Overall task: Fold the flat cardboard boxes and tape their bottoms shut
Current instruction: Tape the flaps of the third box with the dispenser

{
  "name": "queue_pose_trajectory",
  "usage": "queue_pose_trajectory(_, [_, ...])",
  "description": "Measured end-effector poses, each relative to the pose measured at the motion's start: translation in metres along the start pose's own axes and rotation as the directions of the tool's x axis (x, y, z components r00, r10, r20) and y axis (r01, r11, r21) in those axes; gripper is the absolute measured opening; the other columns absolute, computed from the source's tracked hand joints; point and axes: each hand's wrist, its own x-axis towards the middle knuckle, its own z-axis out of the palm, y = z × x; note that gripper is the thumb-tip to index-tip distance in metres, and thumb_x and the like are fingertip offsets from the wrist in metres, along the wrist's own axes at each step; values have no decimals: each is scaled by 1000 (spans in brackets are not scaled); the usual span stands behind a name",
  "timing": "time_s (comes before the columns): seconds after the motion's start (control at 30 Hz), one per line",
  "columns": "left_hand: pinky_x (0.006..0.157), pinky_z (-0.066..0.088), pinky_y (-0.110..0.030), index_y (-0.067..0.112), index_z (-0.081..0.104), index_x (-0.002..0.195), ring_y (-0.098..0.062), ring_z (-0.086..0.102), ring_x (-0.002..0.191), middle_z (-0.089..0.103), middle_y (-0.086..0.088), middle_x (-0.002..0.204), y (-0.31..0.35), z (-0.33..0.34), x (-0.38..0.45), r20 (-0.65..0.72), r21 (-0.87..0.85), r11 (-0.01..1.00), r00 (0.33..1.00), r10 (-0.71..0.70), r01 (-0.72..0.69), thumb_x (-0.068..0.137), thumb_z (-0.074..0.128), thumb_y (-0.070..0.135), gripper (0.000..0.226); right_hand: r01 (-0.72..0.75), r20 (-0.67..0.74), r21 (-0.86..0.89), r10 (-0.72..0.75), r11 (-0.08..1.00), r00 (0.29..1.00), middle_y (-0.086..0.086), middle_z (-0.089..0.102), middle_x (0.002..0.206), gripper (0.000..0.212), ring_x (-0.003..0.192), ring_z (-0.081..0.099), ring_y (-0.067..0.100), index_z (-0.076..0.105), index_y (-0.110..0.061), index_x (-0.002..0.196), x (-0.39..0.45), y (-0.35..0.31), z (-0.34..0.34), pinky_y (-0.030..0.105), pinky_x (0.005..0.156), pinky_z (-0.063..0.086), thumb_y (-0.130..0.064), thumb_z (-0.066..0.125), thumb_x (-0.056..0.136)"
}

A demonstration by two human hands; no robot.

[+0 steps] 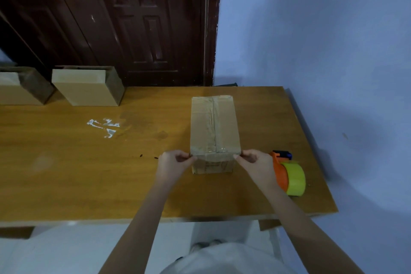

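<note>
Both hands, left hand (pixel 175 159) and right hand (pixel 252 158), on taped box (pixel 214 127) corners.

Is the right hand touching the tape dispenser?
Apart. In the head view the right hand pinches the near right corner of the box, and a strip of table shows between its knuckles and the tape dispenser.

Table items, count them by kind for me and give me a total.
Cardboard boxes: 3, one taped box held at its near corners by the left hand and right hand, and two open boxes at the far left
Tape dispensers: 1, orange with a yellow-green roll
Tape scraps: 1 patch stuck to the table
Total: 5
</note>
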Motion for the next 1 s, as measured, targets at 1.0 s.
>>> queue_pose_trajectory(1.0, [80, 55, -37, 28, 64, 120, -16, 61, 100, 51, 5, 131, 4, -7, 16, 174, 331, 858, 919, 353, -392, 86, 63, 42, 37, 540, 402, -389, -390, 746, 828, -3, 55, 134, 29, 129, 45, 11, 68, -19, 111, 35, -2, -22, 41, 109, 37, -33, 65, 85])
